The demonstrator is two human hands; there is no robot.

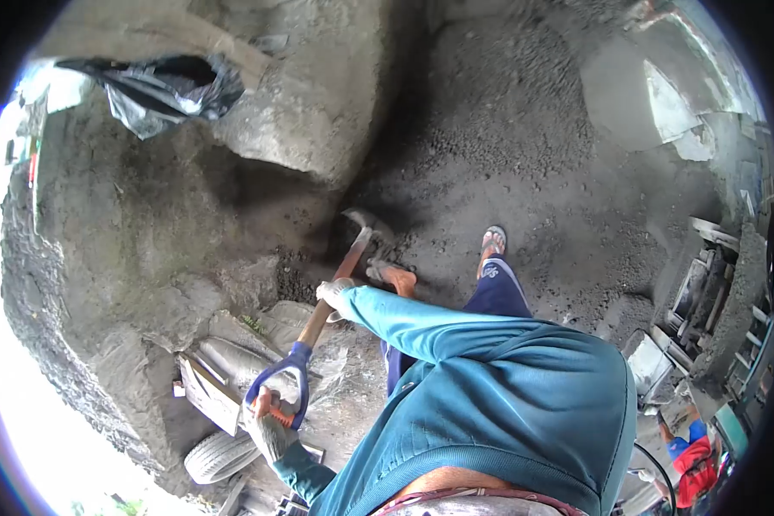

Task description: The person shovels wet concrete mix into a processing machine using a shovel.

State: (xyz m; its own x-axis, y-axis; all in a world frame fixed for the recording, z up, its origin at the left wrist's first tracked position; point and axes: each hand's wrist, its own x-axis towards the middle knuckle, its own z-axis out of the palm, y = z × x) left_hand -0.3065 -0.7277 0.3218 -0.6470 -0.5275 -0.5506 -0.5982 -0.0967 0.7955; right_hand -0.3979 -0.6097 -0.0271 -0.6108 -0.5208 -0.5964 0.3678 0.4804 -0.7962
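Observation:
A shovel [323,311] with a wooden shaft and a blue D-shaped handle slants across the left middle of the view. My left hand [269,427], in a pale glove, is closed around the D-handle's grip. Further down, my right hand [335,297], also gloved, reaches across my body and wraps round the shaft. The shovel's blade [368,222] is low at the dark ground, beside the foot of a big grey mass; its tip is hard to make out. Close by the blade is my left foot [397,277]; my right foot [494,241] stands in a sandal further right.
Grey rock or concrete [310,112] rises ahead, with black plastic sheeting [159,90] on the left. Loose gravel [525,120] covers the ground. A tire [219,457] and boards [211,397] lie at lower left. A person in red [697,473] is at lower right, near stacked pieces [692,292].

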